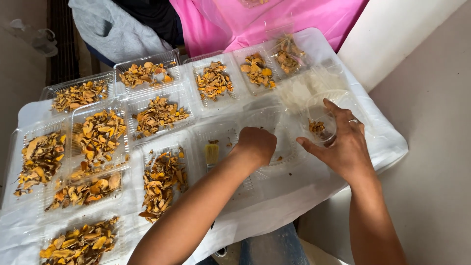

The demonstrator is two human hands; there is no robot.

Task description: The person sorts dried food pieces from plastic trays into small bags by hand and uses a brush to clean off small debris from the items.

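My right hand (346, 147) grips a clear plastic cup (321, 115) with a few orange dried slices (317, 127) at its bottom, at the right end of the white-covered table (387, 142). My left hand (255, 145) is curled into a fist, knuckles up, over a nearly bare clear tray (282, 122) just left of the cup. Whatever lies under its fingers is hidden. A small brush with yellow bristles (212, 153) lies in the tray beside that hand.
Several clear plastic trays filled with orange-yellow dried slices (159, 115) cover the table to the left and back. Pink plastic sheeting (294, 17) and grey cloth (115, 29) lie behind. A pale wall (392, 39) and floor (431, 172) are to the right.
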